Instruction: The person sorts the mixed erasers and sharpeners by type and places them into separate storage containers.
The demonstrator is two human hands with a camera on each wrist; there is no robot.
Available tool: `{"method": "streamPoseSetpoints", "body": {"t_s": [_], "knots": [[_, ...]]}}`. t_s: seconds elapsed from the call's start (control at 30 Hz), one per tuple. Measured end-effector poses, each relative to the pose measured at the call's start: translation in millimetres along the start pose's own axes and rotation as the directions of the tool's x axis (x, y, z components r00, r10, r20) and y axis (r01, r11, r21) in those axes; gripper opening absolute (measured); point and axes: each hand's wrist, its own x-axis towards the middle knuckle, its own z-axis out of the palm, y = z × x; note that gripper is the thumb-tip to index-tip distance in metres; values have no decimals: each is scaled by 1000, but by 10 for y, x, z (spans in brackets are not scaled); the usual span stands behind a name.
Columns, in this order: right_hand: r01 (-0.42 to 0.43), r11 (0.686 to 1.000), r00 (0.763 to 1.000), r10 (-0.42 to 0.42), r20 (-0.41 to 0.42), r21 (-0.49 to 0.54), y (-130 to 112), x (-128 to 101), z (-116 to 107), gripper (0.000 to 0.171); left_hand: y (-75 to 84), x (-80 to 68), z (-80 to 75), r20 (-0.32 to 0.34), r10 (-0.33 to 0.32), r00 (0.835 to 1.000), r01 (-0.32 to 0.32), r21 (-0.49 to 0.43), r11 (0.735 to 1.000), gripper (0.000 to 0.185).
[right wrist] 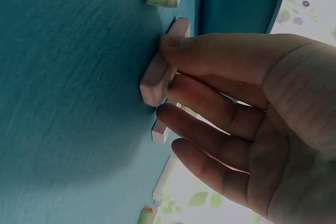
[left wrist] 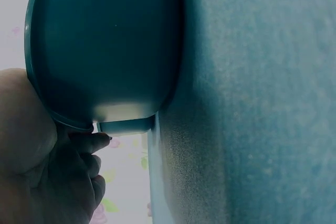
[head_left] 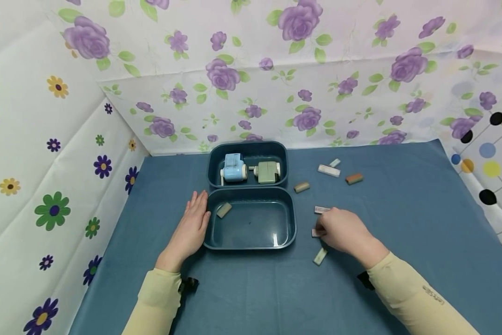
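My right hand (head_left: 323,230) pinches a pink eraser (head_left: 316,232) that lies on the blue cloth just right of the near teal tray (head_left: 290,218). In the right wrist view the thumb and forefinger of that hand (right wrist: 169,64) grip the pink eraser (right wrist: 156,77) at its sides while it still touches the cloth. My left hand (head_left: 197,204) lies flat and relaxed against the tray's left wall, holding nothing. The left wrist view shows the fingers (left wrist: 86,153) beside the tray's wall (left wrist: 105,40). A beige eraser (head_left: 223,210) lies inside the near tray.
The far teal tray (head_left: 285,160) holds a blue sharpener (head_left: 233,168) and a green sharpener (head_left: 268,171). Loose erasers lie to the right: pale green (head_left: 320,256), white (head_left: 321,210), tan (head_left: 301,187), white (head_left: 329,170), orange (head_left: 354,178). Flowered walls close in the back and the left.
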Motion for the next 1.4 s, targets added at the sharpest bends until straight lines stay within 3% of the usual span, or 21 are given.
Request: {"method": "streamPoseSetpoints", "body": {"t_s": [0.17,0.43,0.7,0.93,1.2,1.4], "knots": [[1,1000,1000,-1,-20,0,18,-16,5,44,-13,-2,10,1,-2,1000,2,2,1000,60],[-5,1000,1000,5,-26,5,42,-16,28,42,-29,-17,18,-6,3,1000,-3,2,1000,59],[-31,999,999,32,-23,38,24,-20,-18,13,-27,-16,21,-9,-1,1000,1,0,1000,59],[-65,997,997,66,-26,42,-6,-16,-98,5,-14,-13,16,-11,1,1000,-1,1,1000,59],[-93,989,995,96,-18,118,-61,-7,-200,31,-14,-14,13,-5,-5,1000,5,-3,1000,59],[-90,981,993,103,-64,173,-84,2,-223,34,4,-2,8,-6,-1,1000,1,-4,1000,59]]}}
